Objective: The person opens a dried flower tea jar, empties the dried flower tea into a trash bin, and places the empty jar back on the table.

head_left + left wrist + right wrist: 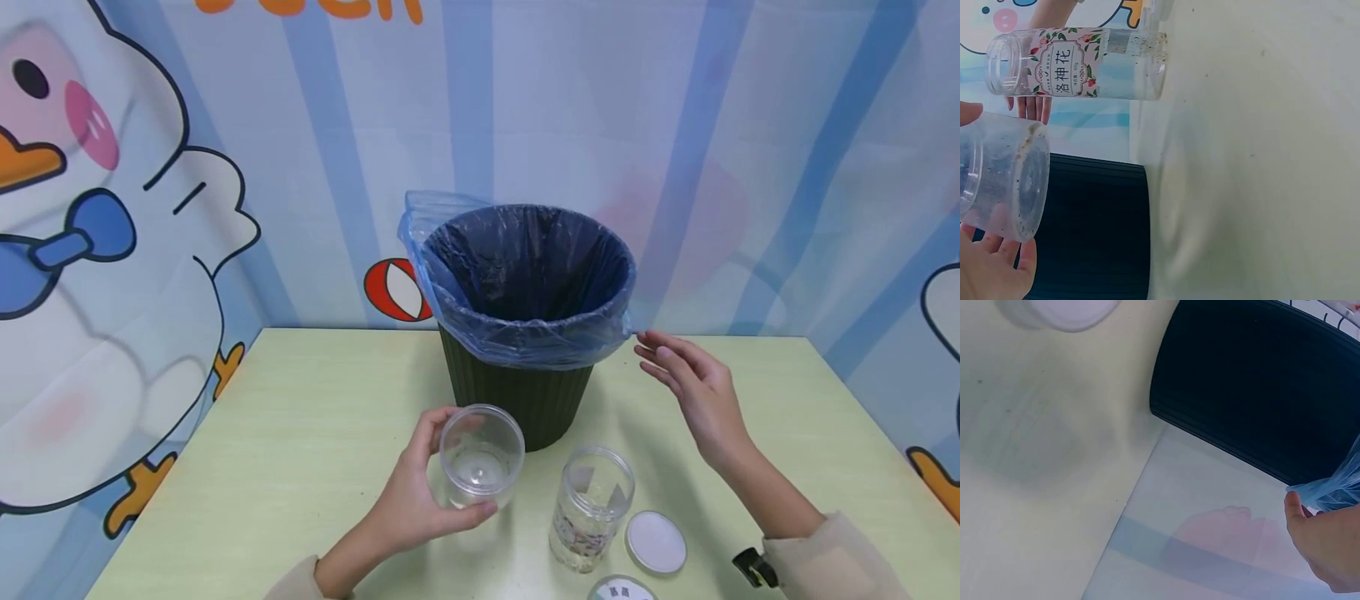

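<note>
My left hand [423, 492] holds a clear plastic jar [483, 454] by its sides, its open mouth facing up. In the left wrist view, this jar [1007, 175] shows brownish specks near its base. The right hand [701, 392] is beside the trash can [517, 392], fingers loosely extended at the edge of its blue bag [525, 342]. In the right wrist view, the thumb is next to a gathered corner of the bag [1329, 490]; whether it touches is unclear. A taller lidless jar [588, 517] with a floral label stands upright between the hands.
A white lid [656, 542] lies right of the labelled jar, and another round lid with printed characters [622, 590] is at the bottom edge. The pale table [337, 400] meets a cartoon-printed backdrop [562, 100] behind and at both sides.
</note>
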A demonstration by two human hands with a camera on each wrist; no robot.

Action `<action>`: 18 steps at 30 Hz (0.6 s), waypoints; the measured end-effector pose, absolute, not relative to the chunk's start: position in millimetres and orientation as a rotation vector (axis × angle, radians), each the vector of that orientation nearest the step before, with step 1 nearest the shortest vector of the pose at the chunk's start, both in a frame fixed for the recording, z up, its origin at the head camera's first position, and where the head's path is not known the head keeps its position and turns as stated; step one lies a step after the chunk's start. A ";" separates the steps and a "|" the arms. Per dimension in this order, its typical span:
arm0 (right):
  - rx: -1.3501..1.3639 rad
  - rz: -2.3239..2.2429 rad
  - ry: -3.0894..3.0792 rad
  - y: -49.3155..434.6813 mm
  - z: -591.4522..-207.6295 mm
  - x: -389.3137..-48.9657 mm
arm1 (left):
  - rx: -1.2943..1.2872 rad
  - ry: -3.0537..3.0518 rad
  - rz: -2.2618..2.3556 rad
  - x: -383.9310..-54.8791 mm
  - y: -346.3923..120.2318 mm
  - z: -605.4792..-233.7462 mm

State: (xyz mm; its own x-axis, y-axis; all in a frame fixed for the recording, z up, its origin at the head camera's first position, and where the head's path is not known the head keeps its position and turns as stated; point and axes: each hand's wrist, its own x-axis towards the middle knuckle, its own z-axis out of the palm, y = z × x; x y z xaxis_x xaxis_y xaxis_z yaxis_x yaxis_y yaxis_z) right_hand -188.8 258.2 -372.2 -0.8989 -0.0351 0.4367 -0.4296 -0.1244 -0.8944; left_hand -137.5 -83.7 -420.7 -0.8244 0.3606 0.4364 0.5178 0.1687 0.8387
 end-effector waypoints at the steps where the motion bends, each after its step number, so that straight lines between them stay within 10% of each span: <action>1: 0.528 2.101 -1.890 259.4 -373.4 -187.1 | -0.866 -2.305 -1.736 -137.0 -84.0 -421.8; 18: 0.514 2.021 -2.023 269.1 -385.2 -166.3 | -0.868 -2.395 -1.739 -128.7 -85.4 -440.1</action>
State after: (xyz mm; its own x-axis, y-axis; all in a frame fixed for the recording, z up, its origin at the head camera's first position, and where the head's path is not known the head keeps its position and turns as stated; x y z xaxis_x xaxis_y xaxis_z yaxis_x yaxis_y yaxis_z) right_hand -166.3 269.1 -385.2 -0.9104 -0.0802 0.4059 -0.4059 -0.0163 -0.9138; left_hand -128.7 -85.4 -440.1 -0.8401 0.4042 0.3618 0.4691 0.2066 0.8586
